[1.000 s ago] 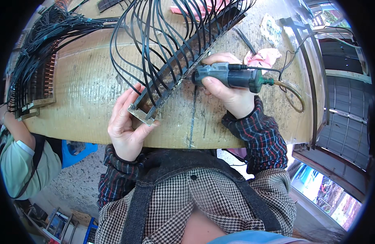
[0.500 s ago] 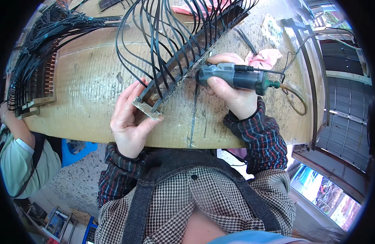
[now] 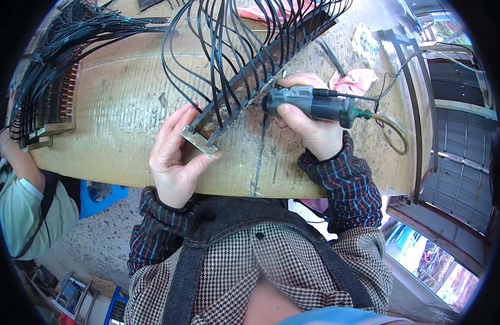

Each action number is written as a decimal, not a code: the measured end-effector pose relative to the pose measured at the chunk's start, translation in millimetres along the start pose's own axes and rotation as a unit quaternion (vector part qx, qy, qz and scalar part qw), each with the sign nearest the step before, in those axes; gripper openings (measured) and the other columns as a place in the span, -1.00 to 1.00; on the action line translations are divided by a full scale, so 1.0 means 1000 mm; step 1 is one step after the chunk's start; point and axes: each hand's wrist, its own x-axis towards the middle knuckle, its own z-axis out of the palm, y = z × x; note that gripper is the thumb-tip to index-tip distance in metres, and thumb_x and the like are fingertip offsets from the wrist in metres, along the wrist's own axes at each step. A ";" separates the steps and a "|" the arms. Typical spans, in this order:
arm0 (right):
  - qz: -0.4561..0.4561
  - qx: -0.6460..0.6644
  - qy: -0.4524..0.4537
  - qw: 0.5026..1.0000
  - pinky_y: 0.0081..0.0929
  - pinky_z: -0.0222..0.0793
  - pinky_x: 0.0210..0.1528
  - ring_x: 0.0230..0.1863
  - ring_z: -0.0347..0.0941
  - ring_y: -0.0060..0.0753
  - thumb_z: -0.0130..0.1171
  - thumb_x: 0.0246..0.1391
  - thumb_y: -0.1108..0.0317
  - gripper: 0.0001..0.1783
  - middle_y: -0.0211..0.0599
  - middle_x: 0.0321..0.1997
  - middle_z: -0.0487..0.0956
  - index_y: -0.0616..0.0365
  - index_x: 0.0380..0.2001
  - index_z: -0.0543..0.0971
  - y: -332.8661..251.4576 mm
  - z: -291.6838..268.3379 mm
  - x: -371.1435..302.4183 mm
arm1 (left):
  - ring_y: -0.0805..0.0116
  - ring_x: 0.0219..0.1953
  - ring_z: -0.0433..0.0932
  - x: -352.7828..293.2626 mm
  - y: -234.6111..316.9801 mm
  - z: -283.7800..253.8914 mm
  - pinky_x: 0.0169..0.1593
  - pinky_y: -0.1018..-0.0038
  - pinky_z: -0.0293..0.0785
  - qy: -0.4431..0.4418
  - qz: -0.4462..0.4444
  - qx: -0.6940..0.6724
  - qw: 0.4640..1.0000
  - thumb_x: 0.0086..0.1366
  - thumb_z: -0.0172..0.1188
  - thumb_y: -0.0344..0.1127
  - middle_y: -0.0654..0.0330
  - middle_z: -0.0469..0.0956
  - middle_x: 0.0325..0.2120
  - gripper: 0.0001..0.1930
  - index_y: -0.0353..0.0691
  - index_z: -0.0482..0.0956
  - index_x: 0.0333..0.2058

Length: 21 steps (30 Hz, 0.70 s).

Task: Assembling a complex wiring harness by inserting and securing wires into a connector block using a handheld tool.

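Note:
My left hand (image 3: 173, 169) grips the near end of a long, narrow dark channel (image 3: 209, 128), fingers on its left side and thumb against the pale end plate (image 3: 200, 143). The channel slants away to the far right, with many black wires (image 3: 218, 65) looping up out of it. Wrapped in my right hand (image 3: 319, 131) is a dark cylindrical handheld tool (image 3: 327, 107), with a cable and a brownish hose (image 3: 396, 130) running off its right end. It lies level, its left end close to the channel's right side. My fingers partly hide that end, so contact cannot be made out.
A second wired block (image 3: 52, 103) with a thick bundle of black wires stands at the left of the worn table (image 3: 120, 151). Pink cloth (image 3: 352, 81) lies beyond my right hand. Metal rails (image 3: 410, 103) edge the right side. Another person's arm (image 3: 23, 162) is at far left.
The channel's near end and my left hand have shifted slightly to the right, and the wires have swayed with it. My right hand and the tool have hardly moved.

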 end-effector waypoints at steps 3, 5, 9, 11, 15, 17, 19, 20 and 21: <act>0.010 0.013 0.001 1.000 -0.45 0.33 -0.09 -0.20 0.41 -0.36 0.34 -0.21 0.35 -0.64 -0.28 -0.25 0.48 0.18 -0.26 0.55 0.001 0.000 0.000 | 0.27 0.08 0.34 0.000 -0.001 0.000 0.11 0.43 0.31 0.000 0.001 -0.002 1.000 -0.14 0.40 -0.47 0.02 0.28 0.08 -0.31 -0.39 0.36 0.05; 0.015 0.012 -0.004 1.000 -0.44 0.32 -0.08 -0.19 0.41 -0.36 0.34 -0.21 0.36 -0.64 -0.27 -0.24 0.48 0.18 -0.26 0.55 0.000 0.000 0.000 | 0.27 0.08 0.34 0.000 0.000 0.000 0.11 0.43 0.32 0.000 -0.001 -0.004 1.000 -0.14 0.40 -0.47 0.02 0.28 0.08 -0.31 -0.39 0.36 0.05; 0.076 0.062 0.014 0.995 -0.45 0.32 -0.08 -0.19 0.41 -0.37 0.35 -0.22 0.36 -0.64 -0.28 -0.24 0.48 0.19 -0.27 0.55 -0.006 0.000 -0.002 | 0.28 0.07 0.35 0.000 0.001 0.001 0.10 0.43 0.32 0.006 -0.014 -0.018 1.000 -0.14 0.40 -0.47 0.02 0.28 0.08 -0.31 -0.40 0.36 0.05; 0.065 0.065 0.011 0.996 -0.45 0.32 -0.08 -0.18 0.41 -0.36 0.35 -0.22 0.36 -0.64 -0.28 -0.24 0.48 0.19 -0.27 0.54 -0.006 0.000 -0.002 | 0.28 0.07 0.35 0.000 0.000 0.000 0.10 0.43 0.33 0.007 -0.014 -0.018 1.000 -0.13 0.40 -0.47 0.02 0.28 0.08 -0.31 -0.40 0.36 0.04; 0.012 0.043 -0.001 0.999 -0.44 0.32 -0.08 -0.18 0.41 -0.35 0.35 -0.22 0.35 -0.64 -0.27 -0.23 0.48 0.20 -0.27 0.54 -0.005 0.000 -0.002 | 0.29 0.07 0.35 0.000 0.000 0.000 0.10 0.44 0.33 0.006 -0.013 -0.016 1.000 -0.13 0.40 -0.47 0.03 0.27 0.08 -0.32 -0.41 0.36 0.04; -0.053 -0.011 -0.017 0.998 -0.43 0.32 -0.09 -0.18 0.41 -0.32 0.34 -0.22 0.34 -0.64 -0.26 -0.23 0.49 0.20 -0.28 0.54 -0.003 0.000 -0.001 | 0.28 0.07 0.35 -0.001 0.001 0.000 0.10 0.43 0.33 0.006 -0.016 -0.011 1.000 -0.13 0.40 -0.48 0.03 0.27 0.08 -0.31 -0.41 0.35 0.05; -0.065 -0.021 -0.019 0.998 -0.43 0.32 -0.09 -0.18 0.42 -0.31 0.35 -0.22 0.33 -0.64 -0.25 -0.24 0.50 0.20 -0.28 0.54 -0.002 0.001 0.000 | 0.28 0.08 0.34 -0.001 0.001 0.001 0.10 0.43 0.33 0.003 -0.014 -0.013 1.000 -0.12 0.40 -0.48 0.03 0.27 0.08 -0.31 -0.41 0.35 0.05; -0.077 -0.032 -0.023 0.996 -0.42 0.32 -0.09 -0.19 0.42 -0.30 0.35 -0.22 0.32 -0.64 -0.25 -0.24 0.50 0.20 -0.29 0.54 -0.002 0.002 0.001 | 0.28 0.08 0.34 0.000 0.001 0.001 0.11 0.43 0.33 0.001 -0.013 -0.015 1.000 -0.12 0.39 -0.48 0.03 0.26 0.08 -0.31 -0.41 0.34 0.06; -0.088 -0.043 -0.026 0.995 -0.42 0.32 -0.09 -0.19 0.42 -0.29 0.35 -0.22 0.31 -0.64 -0.25 -0.25 0.50 0.20 -0.29 0.54 -0.002 0.002 0.001 | 0.28 0.08 0.34 0.000 0.001 0.002 0.11 0.43 0.32 -0.002 -0.011 -0.018 1.000 -0.12 0.39 -0.48 0.03 0.26 0.09 -0.31 -0.41 0.34 0.06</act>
